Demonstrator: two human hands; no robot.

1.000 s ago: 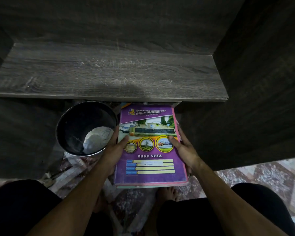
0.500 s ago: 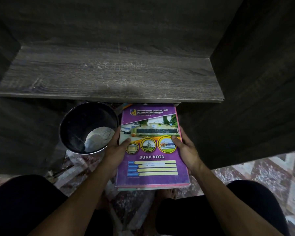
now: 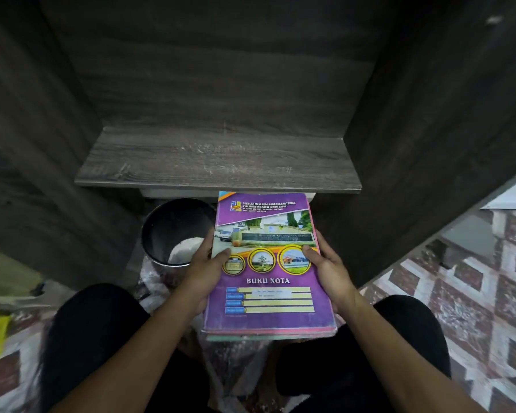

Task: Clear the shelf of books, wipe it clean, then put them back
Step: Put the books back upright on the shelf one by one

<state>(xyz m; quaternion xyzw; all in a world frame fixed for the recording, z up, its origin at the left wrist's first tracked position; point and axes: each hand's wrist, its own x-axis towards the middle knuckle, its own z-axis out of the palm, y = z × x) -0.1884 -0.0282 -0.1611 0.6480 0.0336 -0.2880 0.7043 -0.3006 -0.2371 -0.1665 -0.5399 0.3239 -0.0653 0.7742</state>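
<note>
My left hand (image 3: 203, 274) and right hand (image 3: 331, 272) each clasp 1 side edge of the notebook stack (image 3: 268, 296), thumbs on its purple cover, on the near side of the shelf (image 3: 215, 162), right of the bin (image 3: 170, 228).

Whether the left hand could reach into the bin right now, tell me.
Likely yes for the path: the bin stands open right beside the left hand, nothing between them. But that hand grips the stack of books with the right hand, so it would have to let go first.
</note>
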